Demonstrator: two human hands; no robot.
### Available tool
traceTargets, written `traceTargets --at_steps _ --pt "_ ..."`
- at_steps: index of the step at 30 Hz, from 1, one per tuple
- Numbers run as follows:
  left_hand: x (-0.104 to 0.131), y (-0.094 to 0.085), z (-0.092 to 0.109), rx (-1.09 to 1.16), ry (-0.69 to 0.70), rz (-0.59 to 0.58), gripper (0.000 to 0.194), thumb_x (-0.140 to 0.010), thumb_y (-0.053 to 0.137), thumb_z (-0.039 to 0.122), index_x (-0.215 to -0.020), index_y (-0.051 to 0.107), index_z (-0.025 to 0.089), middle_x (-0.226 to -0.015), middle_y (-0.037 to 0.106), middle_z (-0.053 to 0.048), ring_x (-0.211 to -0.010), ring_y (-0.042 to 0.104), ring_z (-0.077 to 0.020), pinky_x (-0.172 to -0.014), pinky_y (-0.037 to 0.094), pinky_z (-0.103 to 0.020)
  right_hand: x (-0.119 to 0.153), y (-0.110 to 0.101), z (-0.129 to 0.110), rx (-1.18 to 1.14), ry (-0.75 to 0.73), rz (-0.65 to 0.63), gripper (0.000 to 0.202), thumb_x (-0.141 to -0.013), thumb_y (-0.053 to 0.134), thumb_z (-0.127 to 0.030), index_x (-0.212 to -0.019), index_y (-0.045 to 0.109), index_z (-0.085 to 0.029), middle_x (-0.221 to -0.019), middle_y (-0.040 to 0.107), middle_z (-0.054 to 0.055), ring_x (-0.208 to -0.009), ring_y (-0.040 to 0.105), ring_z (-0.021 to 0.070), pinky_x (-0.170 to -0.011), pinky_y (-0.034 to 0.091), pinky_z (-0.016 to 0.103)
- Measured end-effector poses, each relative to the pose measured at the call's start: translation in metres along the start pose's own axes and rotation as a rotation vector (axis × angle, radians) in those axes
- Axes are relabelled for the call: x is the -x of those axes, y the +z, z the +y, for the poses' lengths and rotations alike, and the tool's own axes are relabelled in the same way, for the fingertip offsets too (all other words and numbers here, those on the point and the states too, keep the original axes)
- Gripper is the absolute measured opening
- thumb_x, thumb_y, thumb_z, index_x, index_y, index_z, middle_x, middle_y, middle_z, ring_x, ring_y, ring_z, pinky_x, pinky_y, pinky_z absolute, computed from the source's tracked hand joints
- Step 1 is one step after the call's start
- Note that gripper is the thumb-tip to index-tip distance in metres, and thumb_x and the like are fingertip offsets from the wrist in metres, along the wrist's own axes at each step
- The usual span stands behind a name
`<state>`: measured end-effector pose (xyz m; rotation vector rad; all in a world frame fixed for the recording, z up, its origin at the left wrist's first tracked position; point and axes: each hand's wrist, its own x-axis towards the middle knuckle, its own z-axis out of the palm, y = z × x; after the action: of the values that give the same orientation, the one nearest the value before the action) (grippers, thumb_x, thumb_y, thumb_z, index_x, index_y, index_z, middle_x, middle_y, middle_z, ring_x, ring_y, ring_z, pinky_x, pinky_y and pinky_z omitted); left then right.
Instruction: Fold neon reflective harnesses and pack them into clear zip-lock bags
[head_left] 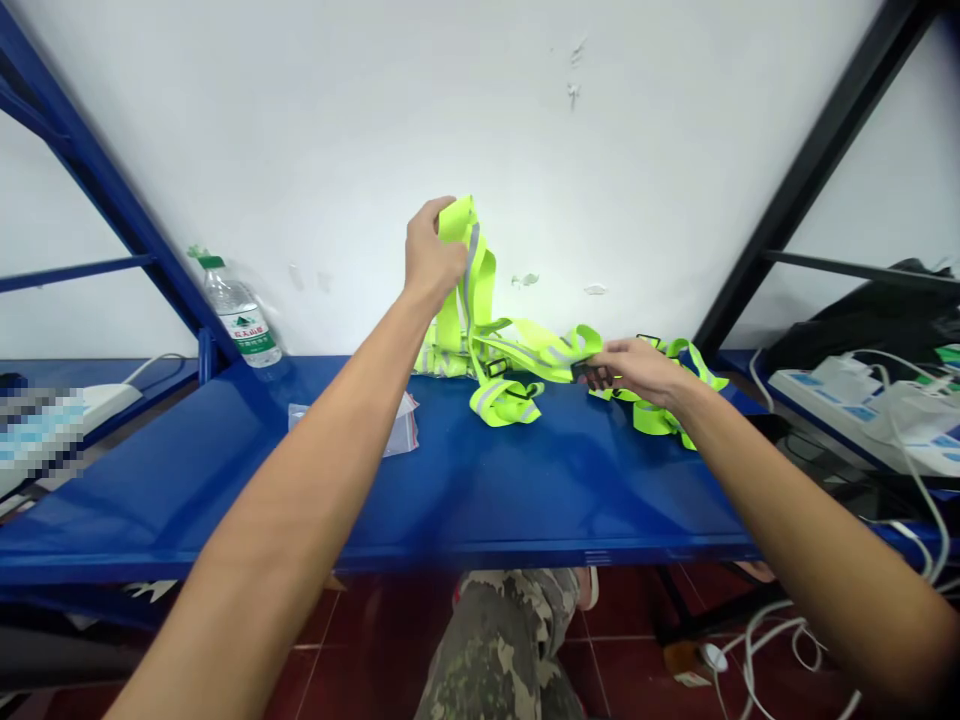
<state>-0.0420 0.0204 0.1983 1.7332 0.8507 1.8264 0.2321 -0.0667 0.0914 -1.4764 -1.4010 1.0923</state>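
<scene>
My left hand [435,255] is raised in front of the wall, closed around the upper loops of a neon yellow strap with grey reflective stripes [480,285]. The strap hangs down and stretches to the right, where my right hand [634,368] pinches its other part near a dark buckle. A coiled end of yellow strap [506,402] rests on the blue shelf [480,500] below. Behind the held strap lies a packed stack of similar straps [442,358], partly hidden. More loose yellow straps [664,418] lie beneath and beyond my right hand.
Clear plastic zip bags [403,430] lie beside my left forearm. A water bottle [241,315] leans at the back left against the wall. White power strips [862,410] and cables sit at the right, with a blue post [112,170] at left and a black post [802,180] at right.
</scene>
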Motion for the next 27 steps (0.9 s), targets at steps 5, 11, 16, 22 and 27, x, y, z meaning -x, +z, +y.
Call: traceTargets --at_steps 5,11,16,22,27 --pt "0.005 0.015 0.027 -0.007 0.014 -0.279 0.049 -0.067 0.058 0.003 -0.114 0.063 0.015 -0.112 0.069 -0.010 -0.111 0.063 -0.0273 -0.097 0.051 -0.043 -0.003 0.003 -0.015 0.547 -0.114 -0.162 0.042 -0.059 0.081 -0.026 -0.098 0.069 -0.016 -0.111 0.070 0.014 -0.106 0.064 0.0314 -0.091 0.052 0.041" --pt "0.017 0.032 0.059 -0.076 -0.003 -0.440 0.040 -0.066 0.050 0.000 -0.097 0.070 0.016 -0.093 0.072 -0.004 -0.099 0.066 -0.0254 -0.089 0.053 -0.041 -0.032 0.026 -0.067 0.245 -0.586 0.275 0.040 -0.070 0.072 -0.022 -0.109 0.064 -0.016 -0.111 0.068 0.010 -0.106 0.063 0.0277 -0.089 0.053 0.041" --pt "0.010 0.007 0.048 -0.289 0.077 -0.288 0.029 -0.067 0.051 0.007 -0.084 0.072 0.018 -0.086 0.072 -0.005 -0.102 0.064 -0.0256 -0.090 0.051 -0.034 -0.040 0.016 -0.091 0.194 -0.516 0.348 0.009 -0.074 0.068 -0.017 -0.077 0.060 -0.016 -0.069 0.060 0.003 -0.061 0.060 0.0178 -0.060 0.052 0.033" --pt "0.006 -0.014 0.019 -0.232 0.036 -0.083 0.032 -0.072 0.056 0.013 -0.100 0.067 0.023 -0.099 0.071 -0.007 -0.111 0.060 -0.0253 -0.089 0.051 -0.032 -0.013 -0.009 -0.114 0.235 -0.386 -0.087 0.037 -0.058 0.088 -0.022 -0.078 0.057 -0.020 -0.069 0.060 0.000 -0.063 0.057 0.0153 -0.060 0.048 0.030" --pt "0.009 0.008 0.020 -0.055 -0.103 -0.026 0.026 -0.078 0.055 0.016 -0.103 0.060 0.022 -0.082 0.067 -0.005 -0.083 0.065 -0.0189 -0.074 0.053 -0.031 -0.007 0.002 -0.110 0.478 -0.334 -0.144 0.055 -0.048 0.093 -0.031 -0.093 0.062 -0.020 -0.078 0.067 0.003 -0.069 0.062 0.0191 -0.060 0.050 0.031"
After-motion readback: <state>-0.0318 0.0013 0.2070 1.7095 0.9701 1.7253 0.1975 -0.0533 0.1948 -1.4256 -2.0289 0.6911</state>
